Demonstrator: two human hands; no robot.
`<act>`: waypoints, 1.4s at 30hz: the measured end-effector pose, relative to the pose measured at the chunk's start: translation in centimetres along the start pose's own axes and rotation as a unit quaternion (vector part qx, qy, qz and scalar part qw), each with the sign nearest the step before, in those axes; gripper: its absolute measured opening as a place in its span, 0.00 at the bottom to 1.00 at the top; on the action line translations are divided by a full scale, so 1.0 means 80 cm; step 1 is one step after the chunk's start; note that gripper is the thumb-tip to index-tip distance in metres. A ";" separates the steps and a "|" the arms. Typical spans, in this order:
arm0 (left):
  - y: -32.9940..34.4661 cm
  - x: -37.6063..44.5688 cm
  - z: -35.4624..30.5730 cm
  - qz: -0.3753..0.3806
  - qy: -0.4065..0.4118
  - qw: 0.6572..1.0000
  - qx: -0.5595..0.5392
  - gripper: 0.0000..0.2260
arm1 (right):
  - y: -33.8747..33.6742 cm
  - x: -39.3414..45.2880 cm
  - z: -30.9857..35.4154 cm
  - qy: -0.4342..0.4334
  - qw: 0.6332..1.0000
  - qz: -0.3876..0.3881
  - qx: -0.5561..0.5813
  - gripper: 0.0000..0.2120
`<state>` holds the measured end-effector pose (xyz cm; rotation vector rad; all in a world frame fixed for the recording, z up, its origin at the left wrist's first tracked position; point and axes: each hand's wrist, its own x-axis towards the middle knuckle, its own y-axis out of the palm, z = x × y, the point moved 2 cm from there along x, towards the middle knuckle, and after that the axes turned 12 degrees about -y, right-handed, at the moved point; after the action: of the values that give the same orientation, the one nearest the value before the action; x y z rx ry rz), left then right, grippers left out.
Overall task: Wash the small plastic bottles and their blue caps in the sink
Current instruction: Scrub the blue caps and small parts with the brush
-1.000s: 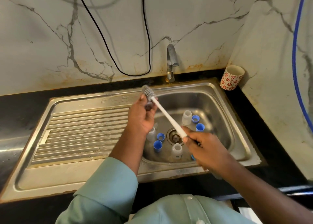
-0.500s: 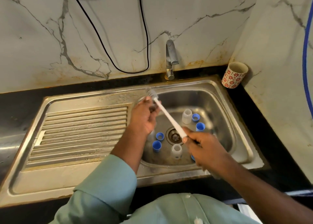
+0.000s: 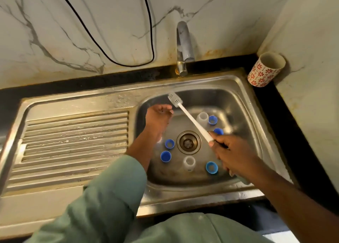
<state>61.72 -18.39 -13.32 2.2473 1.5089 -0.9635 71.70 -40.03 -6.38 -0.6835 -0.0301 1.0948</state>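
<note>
Five blue caps (image 3: 165, 156) and two bottles (image 3: 189, 163) loose in sink (image 3: 244, 103). Right hand (image 3: 235, 155) gripping brush (image 3: 190, 119) handle. Left hand (image 3: 159, 119) curled beside bristles; contents cannot be told.

A sink basin (image 3: 244, 103) is sitting right of a ridged drainboard (image 3: 73, 143), with a tap (image 3: 183, 46) standing behind it and a cup (image 3: 264, 70) standing at the back right corner. A drain (image 3: 189, 142) is lying mid-basin. Two caps (image 3: 167, 151) are lying left of it, two caps (image 3: 214, 124) behind right beside a bottle (image 3: 202, 119), and a bottle (image 3: 189, 163) and cap (image 3: 211, 167) in front. A brush (image 3: 190, 119) is slanting over the basin.
</note>
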 end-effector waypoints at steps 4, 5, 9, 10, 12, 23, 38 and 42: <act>0.034 0.064 0.017 -0.022 0.086 0.923 0.375 0.19 | 0.009 0.024 -0.023 0.036 0.999 0.009 0.005 0.15; 0.042 0.077 0.019 -0.001 0.085 0.890 0.448 0.21 | 0.011 0.032 -0.028 0.042 0.999 0.006 0.008 0.14; 0.053 0.115 0.040 0.051 0.022 0.889 0.455 0.12 | 0.017 0.047 -0.043 0.057 0.998 0.005 0.008 0.14; 0.056 0.122 0.045 0.050 0.024 0.893 0.447 0.10 | 0.019 0.050 -0.047 0.061 0.998 0.006 0.009 0.15; 0.060 0.131 0.051 0.064 0.060 0.861 0.502 0.11 | 0.018 0.051 -0.052 0.070 0.997 0.006 0.017 0.15; 0.133 0.100 0.128 0.112 0.057 0.774 0.621 0.13 | 0.013 0.041 -0.073 0.081 0.995 0.004 0.053 0.18; 0.056 0.048 0.053 0.027 -0.177 0.957 -0.230 0.08 | -0.047 -0.015 -0.090 -0.021 0.998 0.013 -0.056 0.20; 0.013 -0.004 0.026 0.087 -0.171 0.915 -0.355 0.10 | -0.056 -0.041 -0.074 -0.101 0.988 0.042 -0.107 0.21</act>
<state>61.81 -20.21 -14.85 1.5622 1.2096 -0.5779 75.80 -46.86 -7.77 -0.7678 -0.2988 1.2499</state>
